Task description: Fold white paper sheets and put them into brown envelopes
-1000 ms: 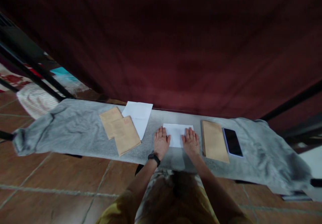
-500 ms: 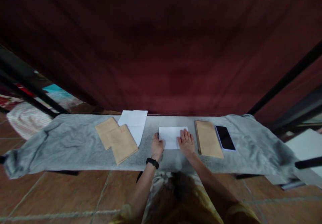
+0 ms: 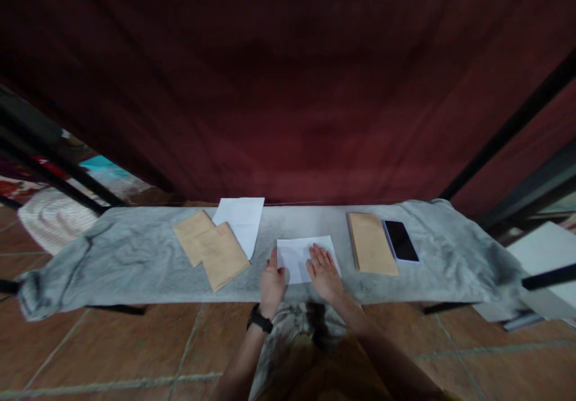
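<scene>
A folded white sheet of paper (image 3: 294,260) lies on the grey cloth in front of me, slightly turned. My left hand (image 3: 272,282), with a black watch on its wrist, is closed at the sheet's left edge, thumb over the paper; its other fingers are partly hidden. Flat on the right part of the sheet rests my right hand (image 3: 324,274), fingers stretched out. Two overlapping brown envelopes (image 3: 222,257) are to the left, partly covering another white sheet (image 3: 243,218). On the right is a stack of brown envelopes (image 3: 373,245).
A dark-screened phone (image 3: 401,241) lies right of the envelope stack. The grey cloth (image 3: 135,257) covers a long, narrow bench. A dark red curtain (image 3: 288,119) hangs behind it, with black metal bars (image 3: 508,128) at both sides. White boxes (image 3: 546,257) stand at the far right.
The folded sheet has shifted toward me and a little left, tilting slightly. Both hands have moved with it, and the right palm has slid further onto the paper.
</scene>
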A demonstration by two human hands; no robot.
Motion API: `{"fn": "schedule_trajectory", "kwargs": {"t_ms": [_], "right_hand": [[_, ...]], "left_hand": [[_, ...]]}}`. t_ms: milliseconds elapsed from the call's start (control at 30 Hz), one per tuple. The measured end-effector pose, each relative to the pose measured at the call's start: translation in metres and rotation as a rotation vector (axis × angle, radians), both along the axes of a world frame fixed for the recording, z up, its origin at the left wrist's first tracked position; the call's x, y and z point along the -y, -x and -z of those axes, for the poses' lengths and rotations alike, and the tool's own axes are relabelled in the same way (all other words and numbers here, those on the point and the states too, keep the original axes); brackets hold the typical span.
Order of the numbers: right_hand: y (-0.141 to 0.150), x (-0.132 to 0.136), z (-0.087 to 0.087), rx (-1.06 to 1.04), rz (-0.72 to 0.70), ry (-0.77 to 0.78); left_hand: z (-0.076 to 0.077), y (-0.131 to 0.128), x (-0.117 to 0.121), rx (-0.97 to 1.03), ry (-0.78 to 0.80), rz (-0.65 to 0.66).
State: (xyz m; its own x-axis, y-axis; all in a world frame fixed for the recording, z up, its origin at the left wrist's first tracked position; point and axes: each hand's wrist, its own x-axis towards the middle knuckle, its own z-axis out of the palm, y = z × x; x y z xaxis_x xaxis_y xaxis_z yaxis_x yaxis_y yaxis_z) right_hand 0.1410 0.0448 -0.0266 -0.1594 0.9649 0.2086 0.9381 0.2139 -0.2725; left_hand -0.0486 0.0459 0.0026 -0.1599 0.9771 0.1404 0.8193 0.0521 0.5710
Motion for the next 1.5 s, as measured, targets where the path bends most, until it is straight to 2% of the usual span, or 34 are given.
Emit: {"fn": "schedule_trajectory", "kwargs": {"t_ms": [67, 133, 233, 300, 500, 833, 1033, 1200, 1367, 1433, 1500], "right_hand": [[0.010, -0.001, -0.004, -0.020, -0.036, 0.020], [0.017, -0.005, -0.007, -0.026, -0.053, 0.033], [0.020, -0.014, -0.009, -0.011, -0.073, 0.042], [0.017, -0.020, -0.009, 0.012, -0.087, 0.052], [0.000, -0.035, -0.008, 0.060, -0.055, 0.050], [-0.012, -0.038, 0.002, 0.043, 0.121, 0.052], [-0.027, -0.030, 0.014, 0.068, 0.195, -0.054], [-0.037, -0.023, 0.023, 0.061, 0.218, -0.172], [-0.045, -0.012, 0.025, 0.032, 0.255, -0.165], [-0.043, -0.003, 0.025, 0.006, 0.265, -0.165], [-0.035, 0.006, 0.025, -0.025, 0.227, -0.181]], "left_hand": [[-0.004, -0.010, 0.001, -0.120, -0.086, 0.008], [-0.006, -0.025, -0.002, -0.178, -0.114, 0.076], [-0.004, -0.049, -0.013, -0.235, -0.063, 0.236], [-0.001, -0.061, -0.019, -0.281, -0.025, 0.283], [0.008, -0.063, -0.030, -0.368, -0.010, 0.294], [0.017, -0.047, -0.033, -0.466, -0.008, 0.176], [0.025, -0.030, -0.028, -0.451, -0.067, 0.091], [0.029, -0.017, -0.020, -0.431, -0.112, 0.033], [0.029, -0.006, -0.010, -0.394, -0.129, -0.043], [0.027, -0.009, -0.005, -0.385, -0.150, -0.090], [0.025, -0.018, 0.002, -0.379, -0.191, -0.080]]}}
